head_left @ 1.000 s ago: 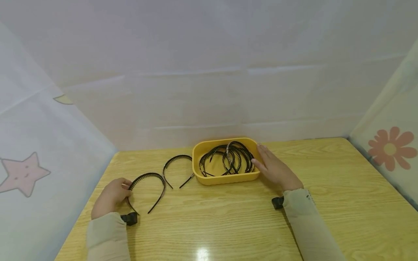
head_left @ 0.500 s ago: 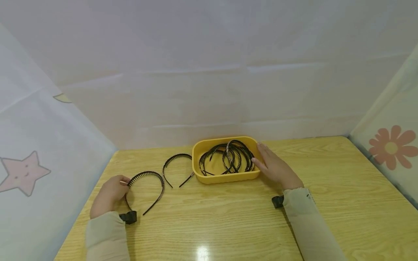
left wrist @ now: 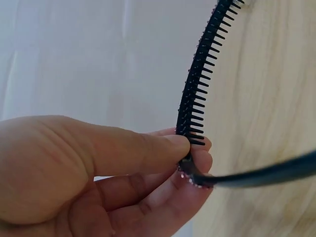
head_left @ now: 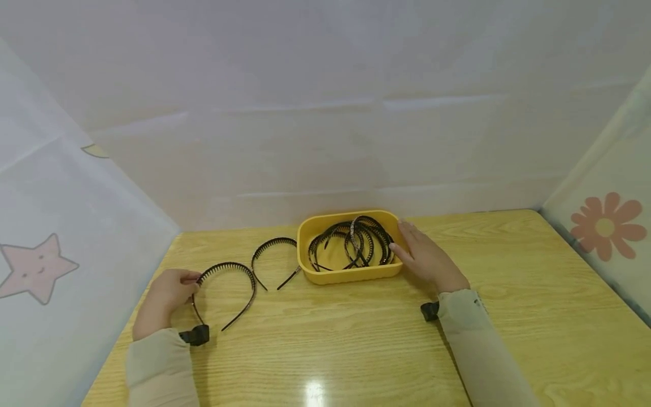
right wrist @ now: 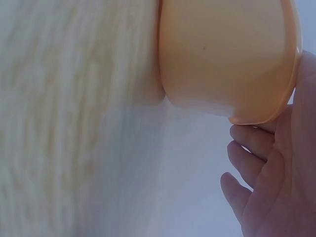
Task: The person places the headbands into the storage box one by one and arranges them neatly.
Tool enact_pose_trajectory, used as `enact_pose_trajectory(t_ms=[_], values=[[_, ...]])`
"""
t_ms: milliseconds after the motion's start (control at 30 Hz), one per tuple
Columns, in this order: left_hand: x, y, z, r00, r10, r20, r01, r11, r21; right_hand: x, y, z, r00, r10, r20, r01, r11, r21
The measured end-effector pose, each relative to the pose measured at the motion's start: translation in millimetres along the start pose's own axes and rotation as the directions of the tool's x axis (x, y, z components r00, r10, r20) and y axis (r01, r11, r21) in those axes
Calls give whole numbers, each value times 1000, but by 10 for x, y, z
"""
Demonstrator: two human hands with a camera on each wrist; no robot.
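With thumb and fingers my left hand point(head_left: 170, 294) pinches one arm of a black toothed headband point(head_left: 252, 282). In the left wrist view this headband point(left wrist: 195, 89) shows comb teeth inside and small glittery stones outside. A second black headband point(head_left: 274, 241) lies on the table behind it, against a yellow plastic bin point(head_left: 351, 277). Several more headbands point(head_left: 373, 232) lie tangled inside the bin. My right hand point(head_left: 429, 260) rests at the bin's right end, fingers straight along the outside, thumb over the rim. In the right wrist view the bin's end point(right wrist: 222, 54) hides part of the fingers.
The wooden table point(head_left: 325, 339) carries everything. A pale cloth wall point(head_left: 285, 152) stands right behind the bin. Side cloths bear a pink star point(head_left: 40, 268) at left and a red flower point(head_left: 605, 226) at right.
My left hand has shifted slightly up and left, and the held headband has turned a little with it. My right hand stays at the bin; the head view has shifted slightly.
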State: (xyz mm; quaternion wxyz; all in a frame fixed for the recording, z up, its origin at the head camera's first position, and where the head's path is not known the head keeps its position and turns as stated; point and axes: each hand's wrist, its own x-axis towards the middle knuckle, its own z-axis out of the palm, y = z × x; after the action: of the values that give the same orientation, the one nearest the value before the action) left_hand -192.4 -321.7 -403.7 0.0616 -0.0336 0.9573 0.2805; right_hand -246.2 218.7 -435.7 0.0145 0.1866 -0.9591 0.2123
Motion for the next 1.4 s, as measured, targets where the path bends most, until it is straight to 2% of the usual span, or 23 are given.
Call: enact_pose_trajectory(t_ms=[200,333,533,900,1133,1400], values=[[-33,41,-23,999,-30,17,32,997,-74,4,-2,8,1000,-17,-14,16,1000,-7],[-69,91,-54,1000,-19,13,21,994,-104,3,0,1,1000,-5,-4,5,1000,-8],[-87,192,-66,1000,-4,-24,1,989,-147,8,8,-14,1000,4,5,-4,1000,-6],[-11,299,60,993,-74,-87,51,968,-244,7,-7,6,1000,-9,-17,9,1000,-25],[44,365,116,985,-109,-135,58,940,-338,14,-22,0,1000,-9,-7,9,999,-41],[62,480,158,975,-88,-205,-6,907,-420,4,-31,-5,1000,-8,0,8,999,-45]])
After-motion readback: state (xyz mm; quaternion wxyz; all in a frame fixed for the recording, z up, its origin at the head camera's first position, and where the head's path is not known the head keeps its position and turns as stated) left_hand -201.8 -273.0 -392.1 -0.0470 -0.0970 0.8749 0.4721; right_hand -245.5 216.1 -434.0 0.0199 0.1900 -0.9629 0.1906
